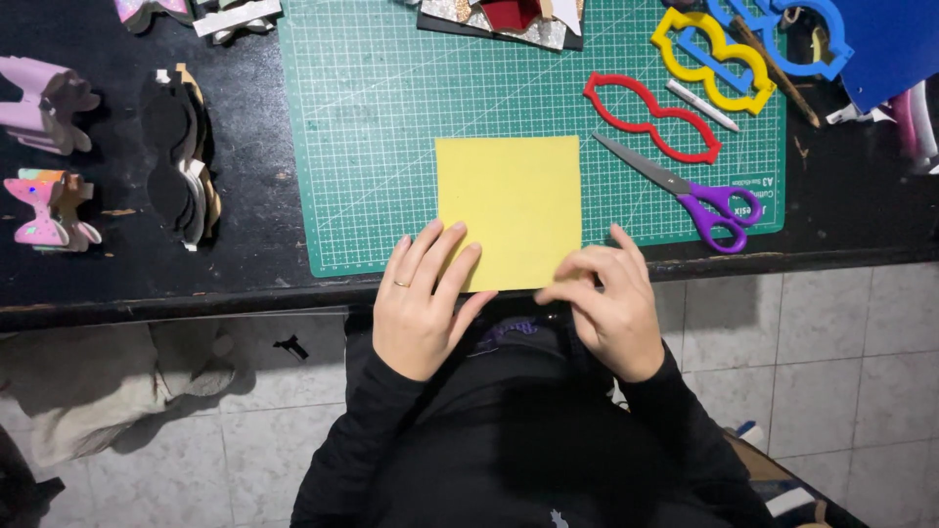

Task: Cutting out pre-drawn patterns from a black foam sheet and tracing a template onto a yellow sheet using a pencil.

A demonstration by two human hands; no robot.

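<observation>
A yellow square sheet lies on the green cutting mat at the front edge of the black table. My left hand rests flat with its fingertips on the sheet's near left corner. My right hand pinches the sheet's near right edge between thumb and fingers. Purple-handled scissors lie shut on the mat just right of the sheet.
Red, yellow and blue bow-shaped outline templates lie at the mat's far right. Finished bows and a stack of cut shapes sit on the table at left. Glitter material lies at the back. Tiled floor below.
</observation>
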